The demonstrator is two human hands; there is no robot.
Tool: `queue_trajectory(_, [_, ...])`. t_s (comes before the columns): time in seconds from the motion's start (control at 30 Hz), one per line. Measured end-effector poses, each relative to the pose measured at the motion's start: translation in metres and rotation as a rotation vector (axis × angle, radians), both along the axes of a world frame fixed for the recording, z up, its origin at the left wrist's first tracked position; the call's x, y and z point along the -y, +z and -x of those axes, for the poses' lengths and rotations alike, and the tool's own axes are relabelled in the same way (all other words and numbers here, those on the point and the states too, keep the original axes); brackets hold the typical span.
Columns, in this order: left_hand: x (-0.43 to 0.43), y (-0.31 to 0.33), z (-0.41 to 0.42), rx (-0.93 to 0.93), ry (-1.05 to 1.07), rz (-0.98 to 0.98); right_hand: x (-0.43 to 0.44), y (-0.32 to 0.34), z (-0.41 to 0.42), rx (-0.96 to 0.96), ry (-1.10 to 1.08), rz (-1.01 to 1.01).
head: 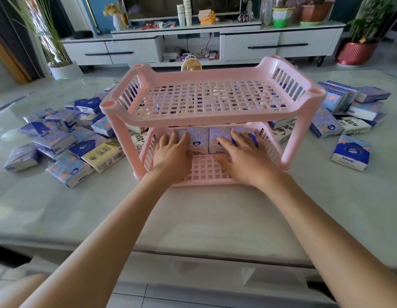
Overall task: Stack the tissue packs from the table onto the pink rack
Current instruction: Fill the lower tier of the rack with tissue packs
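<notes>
While both hands reach into the lower shelf [204, 172] of the pink rack [215, 121], the step in hand looks like squaring up a row of tissue packs [206, 138] that stands on edge across that shelf. The left hand [170, 152] lies with its fingers spread and fairly straight, the tips touching the packs at the left end of the row. The right hand [239, 156] lies the same way over the packs at the right end. Neither hand grasps anything; both press with flat, loose fingers.

To do this well, I judge that the push should be even on both sides and straight toward the back, so the packs end up upright and tight together. Soft packs will likely tip or buckle if pressed near the top edge, so pressing low on their faces seems safer. The front strip of the shelf is bare and could take another row.

The top shelf [206, 96] holds nothing. Many more packs lie loose on the table [193, 218], in a left heap [71, 141] and a right heap [348, 121] beside the rack, so most of the task is not yet done.
</notes>
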State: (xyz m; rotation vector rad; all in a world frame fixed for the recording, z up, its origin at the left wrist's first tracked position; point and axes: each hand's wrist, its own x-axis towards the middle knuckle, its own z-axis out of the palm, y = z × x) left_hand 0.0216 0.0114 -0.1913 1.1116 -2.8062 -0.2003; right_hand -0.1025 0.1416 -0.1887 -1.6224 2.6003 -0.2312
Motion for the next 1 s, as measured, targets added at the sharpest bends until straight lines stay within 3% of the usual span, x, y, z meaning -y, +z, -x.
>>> queue_trajectory(0.23, [0.004, -0.003, 0.007, -0.055, -0.017, -0.143, 0.004, -0.006, 0.004, -0.029, 0.038, 0.064])
queue_trajectory(0.43, [-0.003, -0.003, 0.008, -0.067, -0.072, -0.113, 0.008, -0.003, 0.005, -0.045, 0.054, 0.189])
queue_trajectory(0.77, [-0.006, -0.005, 0.01, -0.085, -0.05, -0.12, 0.01, 0.002, 0.01, -0.051, 0.076, 0.213])
queue_trajectory(1.0, [0.0, -0.001, 0.008, -0.299, -0.069, -0.165, 0.014, -0.007, 0.014, 0.061, 0.038, 0.304])
